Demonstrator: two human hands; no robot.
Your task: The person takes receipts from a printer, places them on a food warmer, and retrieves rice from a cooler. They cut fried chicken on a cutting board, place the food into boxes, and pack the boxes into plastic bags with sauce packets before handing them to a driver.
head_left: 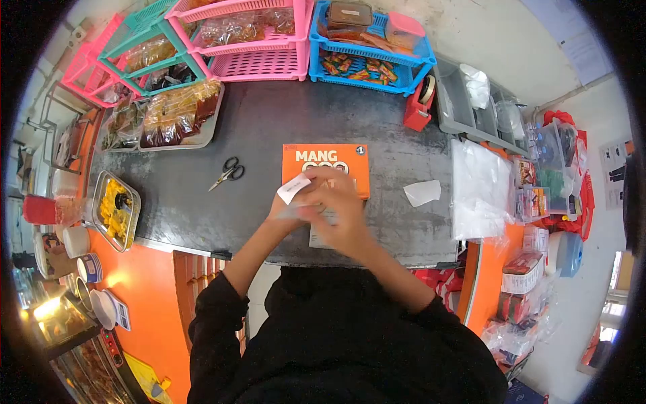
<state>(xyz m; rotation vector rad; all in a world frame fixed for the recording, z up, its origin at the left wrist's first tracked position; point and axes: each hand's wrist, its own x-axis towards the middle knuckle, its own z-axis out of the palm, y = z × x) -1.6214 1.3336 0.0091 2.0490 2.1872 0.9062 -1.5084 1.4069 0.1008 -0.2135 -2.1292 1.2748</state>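
Observation:
Both hands meet in front of the orange box (360, 168) marked "MANG", covering its lower part. My left hand (282, 207) is closed on a small white printed label (294, 189), which tilts up at the fingertips. My right hand (342, 212), smeared by motion, overlaps the left with its fingers curled in. By its fingertips shows a pale translucent strip (288, 212); I cannot tell whether the right fingers grip it. A pair of black-handled scissors (229, 172) lies left of the box, and a white paper piece (422, 194) lies to its right.
Clear plastic bags (479, 192) lie at the table's right, near a red tape dispenser (419, 108) and a grey divided tray (464, 111). A glass dish (116, 212) of yellow food stands at the left edge. Pink racks (259, 64) and a blue rack (373, 67) line the back.

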